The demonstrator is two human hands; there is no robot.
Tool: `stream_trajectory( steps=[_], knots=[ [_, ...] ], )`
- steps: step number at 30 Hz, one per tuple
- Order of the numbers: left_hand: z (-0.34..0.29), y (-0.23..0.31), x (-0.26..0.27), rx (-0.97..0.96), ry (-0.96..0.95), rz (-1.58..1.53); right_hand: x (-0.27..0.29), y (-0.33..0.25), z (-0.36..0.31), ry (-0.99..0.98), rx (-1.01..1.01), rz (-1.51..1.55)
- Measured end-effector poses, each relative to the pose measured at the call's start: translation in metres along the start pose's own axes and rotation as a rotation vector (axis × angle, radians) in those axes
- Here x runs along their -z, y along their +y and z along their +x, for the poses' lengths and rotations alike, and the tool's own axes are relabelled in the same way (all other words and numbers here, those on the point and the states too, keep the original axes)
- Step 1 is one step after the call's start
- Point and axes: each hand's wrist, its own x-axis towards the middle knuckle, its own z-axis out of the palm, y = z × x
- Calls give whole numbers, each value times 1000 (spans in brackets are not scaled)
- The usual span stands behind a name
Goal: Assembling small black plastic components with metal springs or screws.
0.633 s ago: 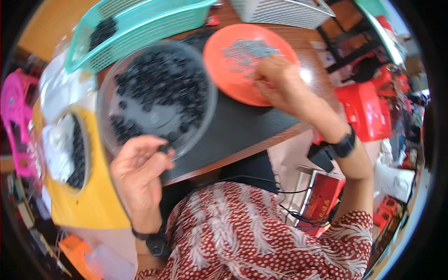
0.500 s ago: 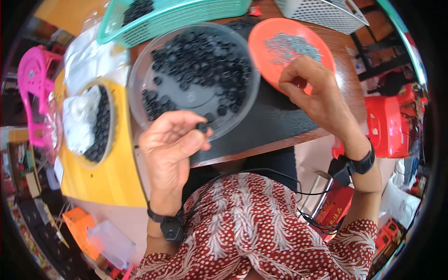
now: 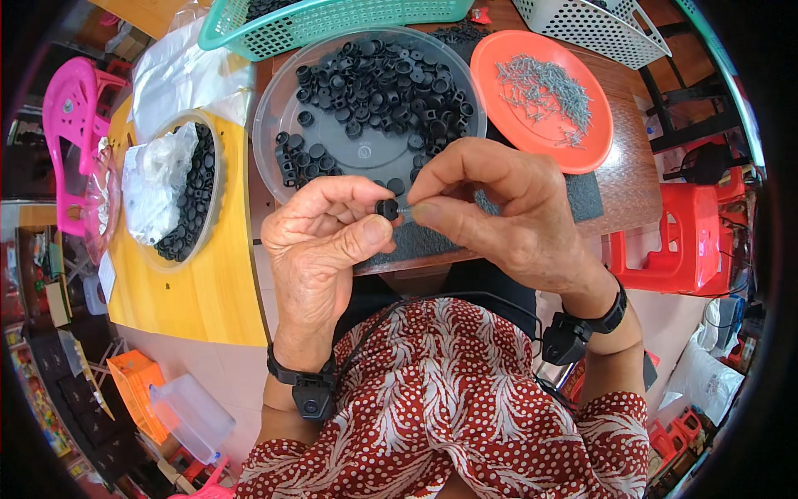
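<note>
A small round black plastic cap (image 3: pixel 387 209) is pinched between the thumb and fingers of my left hand (image 3: pixel 320 241). From the right, my right hand (image 3: pixel 499 208) meets it, thumb and forefinger closed on a thin silvery screw (image 3: pixel 404 210) that lines up with the cap's side. How far the screw sits in the cap I cannot tell. Just beyond both hands stands a wide clear plastic tub (image 3: pixel 264 125) with many loose black caps (image 3: pixel 374 83). An orange plate (image 3: pixel 594 137) to its right bears a heap of similar small screws (image 3: pixel 553 91).
A green basket (image 3: pixel 332 32) and a white perforated basket (image 3: pixel 594 33) stand along the back. On the yellow table (image 3: pixel 191 308) at left, a round container (image 3: pixel 219 200) holds black parts and a crumpled clear bag (image 3: pixel 154 187). A red stool (image 3: pixel 677 241) is at right.
My right hand has come from over the orange plate to my left hand, bringing a screw to the black cap. My left hand still holds the cap.
</note>
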Motion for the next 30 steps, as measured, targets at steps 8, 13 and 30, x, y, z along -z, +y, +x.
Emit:
stream_trajectory(
  steps=[8, 13, 30],
  knots=[
    [-3, 0, -1, -15, 5, 79, -3, 2, -3, 46, -26, -4],
    [-6, 1, 0, -32, -3, 140, -9, 6, -5, 118, 54, -49],
    [-4, 0, -2, -30, 8, 207, -12, 9, -5, 149, 54, -178]
  ],
)
